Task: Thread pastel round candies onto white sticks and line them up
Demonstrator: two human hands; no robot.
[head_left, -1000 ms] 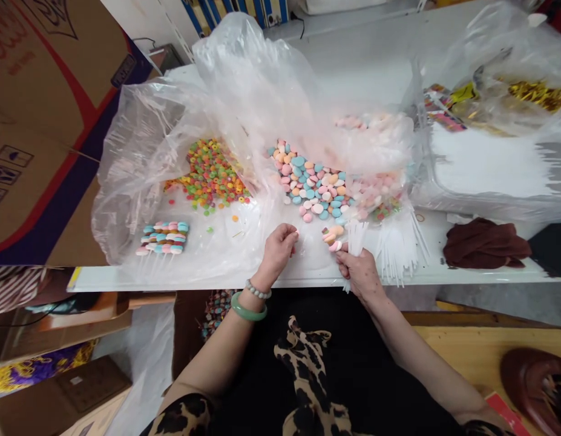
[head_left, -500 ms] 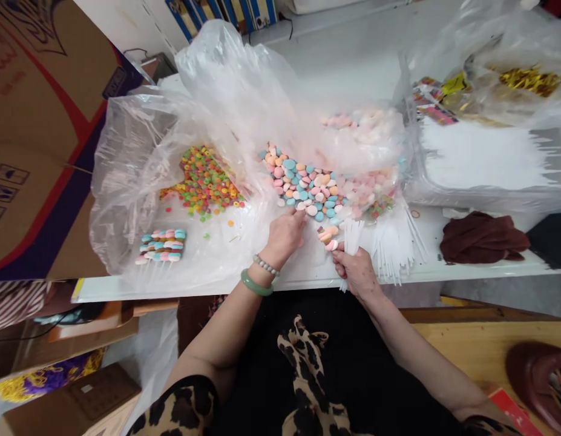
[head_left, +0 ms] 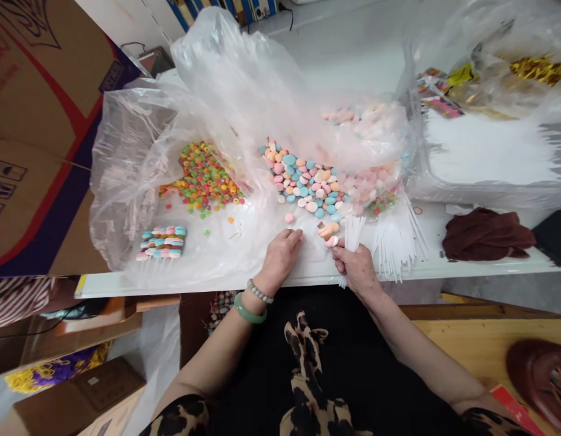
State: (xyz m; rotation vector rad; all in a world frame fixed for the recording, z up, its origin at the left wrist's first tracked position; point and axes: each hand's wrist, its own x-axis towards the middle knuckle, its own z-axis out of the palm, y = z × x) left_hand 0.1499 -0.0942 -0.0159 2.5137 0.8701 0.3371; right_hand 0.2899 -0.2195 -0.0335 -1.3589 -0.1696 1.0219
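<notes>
White sticks [head_left: 354, 230], bundled, in right hand [head_left: 358, 266], fingers curled tight round them; same hand pinches candy skewer [head_left: 328, 233], sweets at that hand's 10–11 o'clock. Loose stick fan [head_left: 396, 245] at its 2. Left hand [head_left: 280, 253]: fingers drawn nearly together, can't tell if anything's held. From it: single pink candy [head_left: 289, 218] at 12, pastel candies [head_left: 307, 186] at 1, ring candies [head_left: 210, 178] at 10–11, candy-skewer row [head_left: 162, 242] at 9. All on or above counter [head_left: 443, 266].
</notes>
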